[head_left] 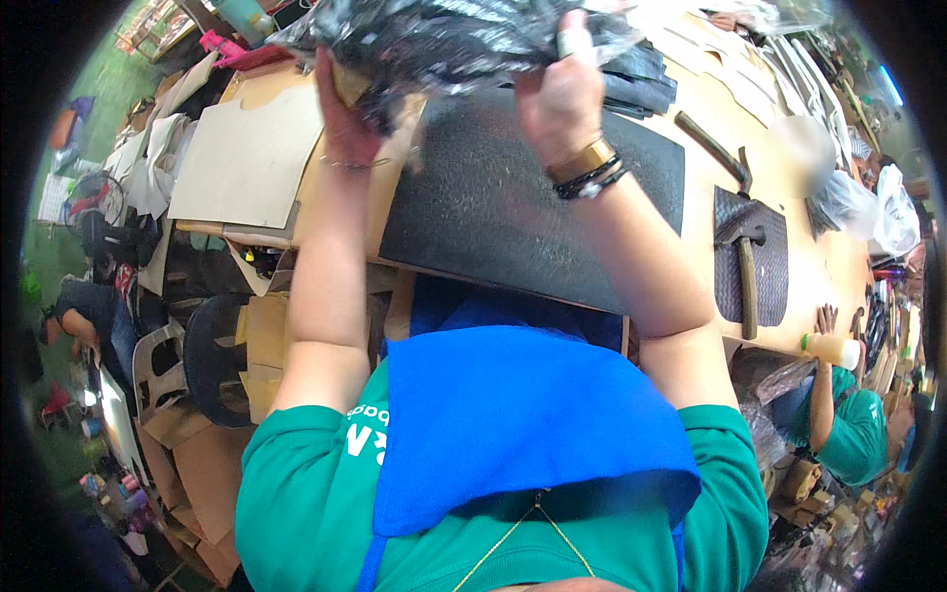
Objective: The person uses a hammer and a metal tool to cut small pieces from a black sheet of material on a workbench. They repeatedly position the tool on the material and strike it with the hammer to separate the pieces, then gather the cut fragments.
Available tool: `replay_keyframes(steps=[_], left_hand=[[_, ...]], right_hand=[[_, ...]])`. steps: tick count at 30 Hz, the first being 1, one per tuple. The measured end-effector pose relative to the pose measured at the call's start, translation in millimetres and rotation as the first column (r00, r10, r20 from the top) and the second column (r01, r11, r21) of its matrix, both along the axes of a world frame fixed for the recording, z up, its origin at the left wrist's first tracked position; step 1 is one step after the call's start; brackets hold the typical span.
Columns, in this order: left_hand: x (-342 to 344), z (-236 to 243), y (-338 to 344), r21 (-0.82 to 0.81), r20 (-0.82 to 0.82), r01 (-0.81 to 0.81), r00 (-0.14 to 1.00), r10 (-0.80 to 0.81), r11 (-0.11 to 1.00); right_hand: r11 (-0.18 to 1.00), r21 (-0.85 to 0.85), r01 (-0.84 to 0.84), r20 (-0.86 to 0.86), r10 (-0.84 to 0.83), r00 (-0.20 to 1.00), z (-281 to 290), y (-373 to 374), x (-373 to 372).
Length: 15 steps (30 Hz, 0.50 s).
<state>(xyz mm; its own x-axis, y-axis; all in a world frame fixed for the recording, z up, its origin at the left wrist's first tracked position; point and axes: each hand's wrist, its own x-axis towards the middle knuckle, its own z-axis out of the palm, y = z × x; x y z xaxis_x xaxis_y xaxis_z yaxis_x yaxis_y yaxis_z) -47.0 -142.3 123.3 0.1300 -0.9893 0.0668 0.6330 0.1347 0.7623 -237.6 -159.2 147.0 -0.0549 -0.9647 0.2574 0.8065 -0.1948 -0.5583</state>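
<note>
Up at the far side of the table, a bundle in crinkled clear and black plastic (pixel 444 44) is raised between my two hands. My left hand (pixel 347 118) grips its left end, with most fingers hidden beneath or behind it. At the right end, my right hand (pixel 562 99) has its thumb over the plastic and its fingers under it. What the plastic wraps cannot be made out. Below the bundle lies a black textured board (pixel 533 197) on the table. Folded dark material (pixel 639 81) sits behind my right hand.
Two hammers (pixel 747 286) (pixel 710 148) lie right of the board, one on a dark woven-patterned mat (pixel 769 237). Pale sheets (pixel 252 158) cover the table's left part. A person in green (pixel 853 434) holds a pale bottle (pixel 832 350) at the right. Cardboard (pixel 202 474) stands lower left.
</note>
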Motion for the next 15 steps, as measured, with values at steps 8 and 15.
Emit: replay_keyframes(steps=[8,15], left_hand=[[166,44,10,0.121,0.451,-0.058,0.893,-0.003,0.991],[258,-11,-25,0.163,0.723,-0.273,0.687,0.073,0.948]], right_hand=[[0.617,0.571,-0.541,-0.734,0.679,0.0,-52,69,-56],[0.984,-0.138,0.109,-0.934,-0.166,0.318,-87,31,-118]])
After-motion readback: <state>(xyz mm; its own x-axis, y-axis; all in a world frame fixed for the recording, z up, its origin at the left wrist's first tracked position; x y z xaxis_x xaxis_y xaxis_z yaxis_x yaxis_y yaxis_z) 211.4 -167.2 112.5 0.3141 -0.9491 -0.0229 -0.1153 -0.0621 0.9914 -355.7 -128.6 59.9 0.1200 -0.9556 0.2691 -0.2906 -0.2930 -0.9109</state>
